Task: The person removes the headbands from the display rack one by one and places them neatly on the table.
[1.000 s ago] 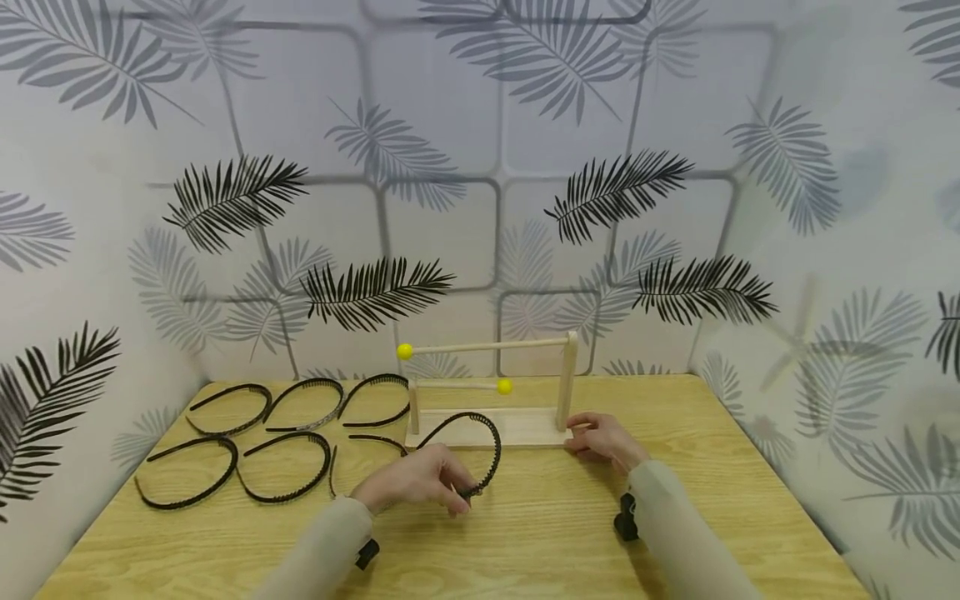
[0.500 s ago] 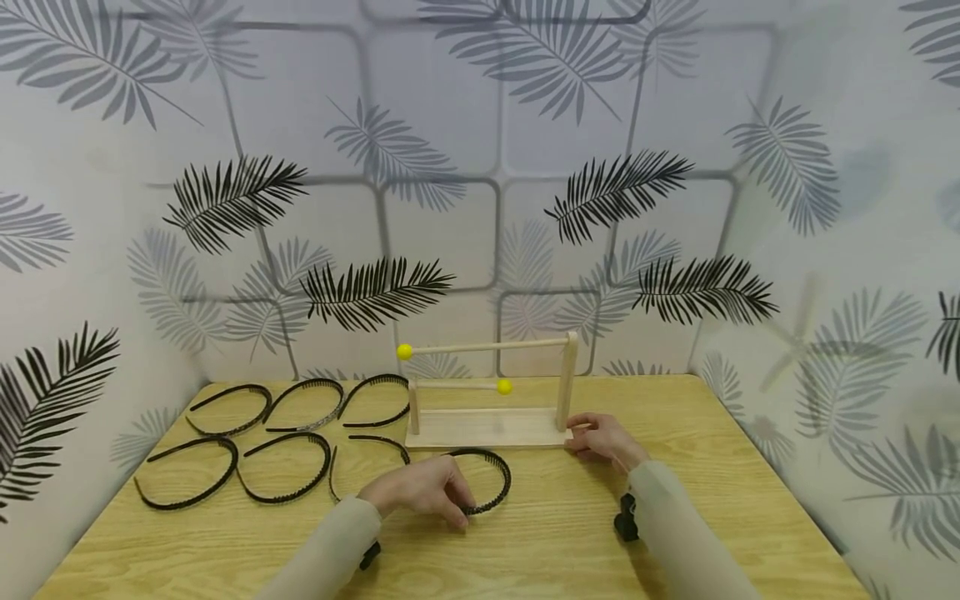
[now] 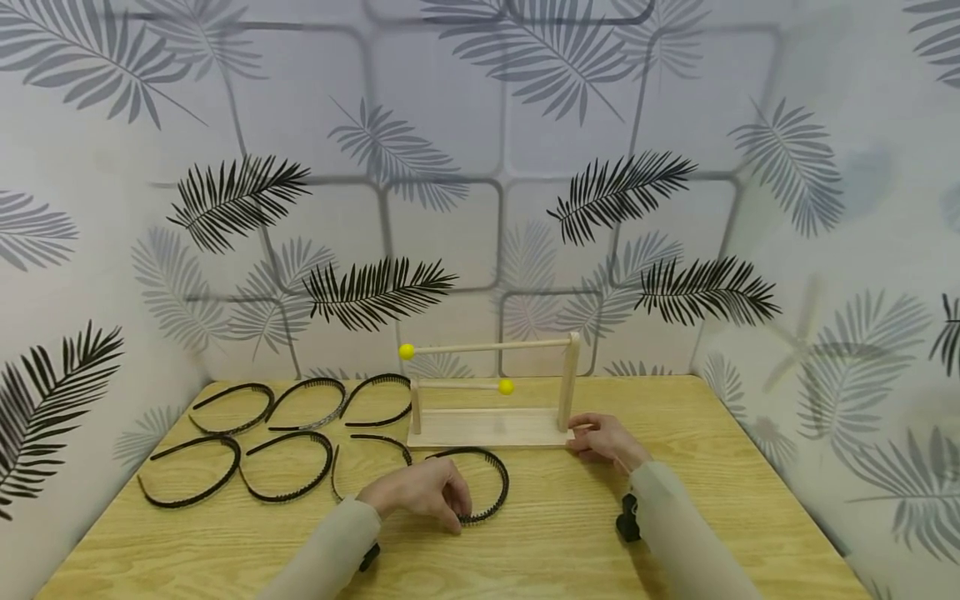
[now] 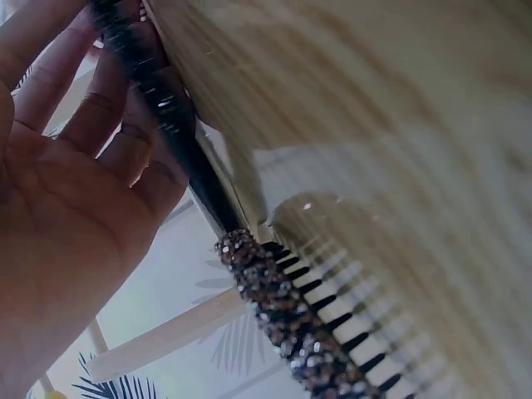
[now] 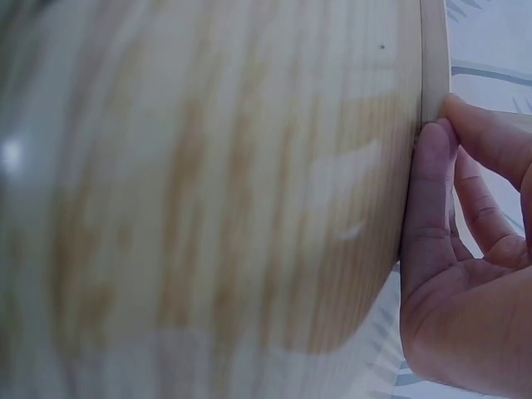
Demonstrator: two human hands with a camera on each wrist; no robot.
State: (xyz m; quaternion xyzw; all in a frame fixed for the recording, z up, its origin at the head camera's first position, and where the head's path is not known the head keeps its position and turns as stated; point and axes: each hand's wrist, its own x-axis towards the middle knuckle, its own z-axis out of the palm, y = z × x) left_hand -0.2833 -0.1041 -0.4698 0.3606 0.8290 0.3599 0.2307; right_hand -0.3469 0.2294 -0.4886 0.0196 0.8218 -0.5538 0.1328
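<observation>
My left hand (image 3: 420, 492) pinches one end of a dark toothed headband (image 3: 504, 483), which lies on the table before the wooden rack. In the left wrist view, sparkly beads cover part of this headband (image 4: 287, 324); the fingertips of the left hand (image 4: 75, 208) are at the top edge, partly cut off. A pale wooden rack (image 3: 491, 427) has two rods, each tipped with a yellow ball. At its right front corner, my right hand (image 3: 606, 440) grips the base. The right wrist view has the thumb and a finger of this hand (image 5: 474, 249) at the base edge (image 5: 434, 50).
Several headbands (image 3: 282, 498) lie in two rows on the left of the wood-grain table (image 3: 570, 550). One of them (image 3: 378, 437) is partly covered by my left hand. Leaf-patterned walls (image 3: 480, 233) stand behind and at both sides.
The headband in my left hand has come down from a raised, tilted position to lie on the table, shifting slightly toward me. My right hand stays at the rack's corner.
</observation>
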